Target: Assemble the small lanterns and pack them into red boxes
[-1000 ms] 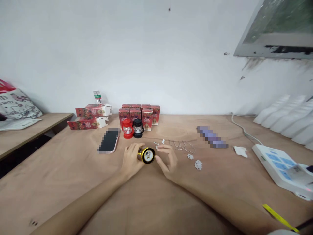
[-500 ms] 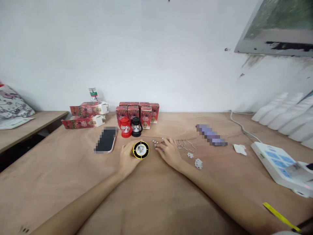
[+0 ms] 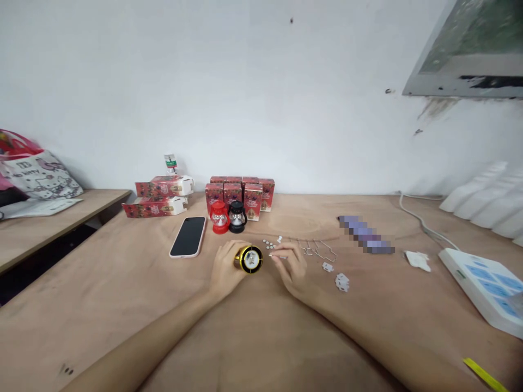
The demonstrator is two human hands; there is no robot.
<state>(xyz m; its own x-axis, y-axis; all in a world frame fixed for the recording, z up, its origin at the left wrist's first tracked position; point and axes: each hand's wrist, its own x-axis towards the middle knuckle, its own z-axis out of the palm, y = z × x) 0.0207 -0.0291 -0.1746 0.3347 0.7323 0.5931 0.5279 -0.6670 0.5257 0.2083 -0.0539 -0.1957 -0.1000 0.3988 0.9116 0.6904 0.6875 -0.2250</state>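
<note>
My left hand [image 3: 229,269] is wrapped round a small gold lantern [image 3: 250,259], tipped so that its round underside faces me. That underside has a black ring and a white middle with an opening showing metal. Just right of it, my right hand [image 3: 291,268] pinches a tiny silvery button cell [image 3: 270,255] between thumb and fingertip. Several loose button cells [image 3: 268,244] lie on the table beyond those fingers. A red lantern [image 3: 220,219] and a black lantern [image 3: 236,218] stand upright behind my left hand.
Red printed boxes [image 3: 253,202] stand at the back; opened cartons [image 3: 155,207] lie left of them. A phone [image 3: 188,237] is left of my hands. Wire handles [image 3: 327,250] and white plastic pieces [image 3: 342,282] lie right, before a power strip [image 3: 482,286].
My right hand has drawn back from the loose button cells towards the lantern, one cell now showing at its fingertips. The lantern stays in my left hand. The view has shifted slightly.
</note>
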